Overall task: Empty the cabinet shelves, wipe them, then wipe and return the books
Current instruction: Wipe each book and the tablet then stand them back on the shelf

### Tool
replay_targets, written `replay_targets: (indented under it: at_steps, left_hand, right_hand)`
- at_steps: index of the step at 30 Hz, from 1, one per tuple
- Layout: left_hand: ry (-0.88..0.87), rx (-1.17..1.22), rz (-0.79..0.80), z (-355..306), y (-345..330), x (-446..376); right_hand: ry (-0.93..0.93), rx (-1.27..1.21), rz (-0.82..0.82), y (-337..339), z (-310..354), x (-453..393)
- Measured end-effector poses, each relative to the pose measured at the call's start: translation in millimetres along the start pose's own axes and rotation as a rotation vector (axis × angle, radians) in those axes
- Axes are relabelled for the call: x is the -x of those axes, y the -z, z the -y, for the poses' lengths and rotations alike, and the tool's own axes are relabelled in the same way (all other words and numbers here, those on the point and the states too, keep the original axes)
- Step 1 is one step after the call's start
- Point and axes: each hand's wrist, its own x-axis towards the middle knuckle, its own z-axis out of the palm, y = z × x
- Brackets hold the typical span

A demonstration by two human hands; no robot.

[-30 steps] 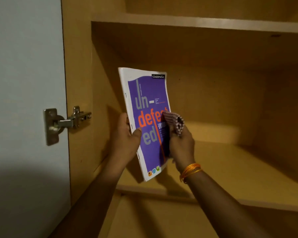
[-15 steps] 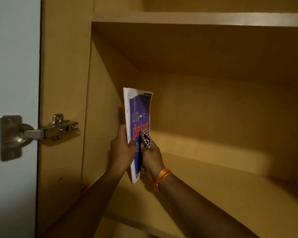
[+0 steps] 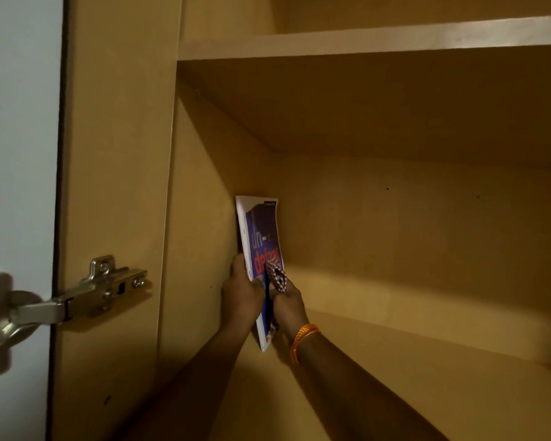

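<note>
A thin purple notebook (image 3: 261, 237) with orange lettering stands upright deep in the left back corner of the wooden cabinet shelf (image 3: 395, 370), close against the left side wall. My left hand (image 3: 240, 294) grips its spine edge, thumb on the cover. My right hand (image 3: 288, 308) holds a checked red-and-white cloth (image 3: 275, 278) against the cover's lower part. An orange thread band circles my right wrist.
The shelf above (image 3: 363, 43) spans the top of the view. The cabinet's left side panel (image 3: 115, 186) carries a metal hinge (image 3: 86, 294) joined to the open pale door (image 3: 16, 138). The shelf floor stretches to the right.
Both hands have carried the notebook from the front of the shelf deeper in, to the left back corner, and turned it edge-on against the side wall.
</note>
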Motion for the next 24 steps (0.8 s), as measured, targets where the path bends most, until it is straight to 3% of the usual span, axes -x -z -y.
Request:
replay_targets:
  at_steps: [24]
  left_hand:
    - [0.079,-0.084,0.107,12.8,-13.7,-4.3]
  right_hand:
    - [-0.022,0.086,0.027,29.5,-1.7,-8.4]
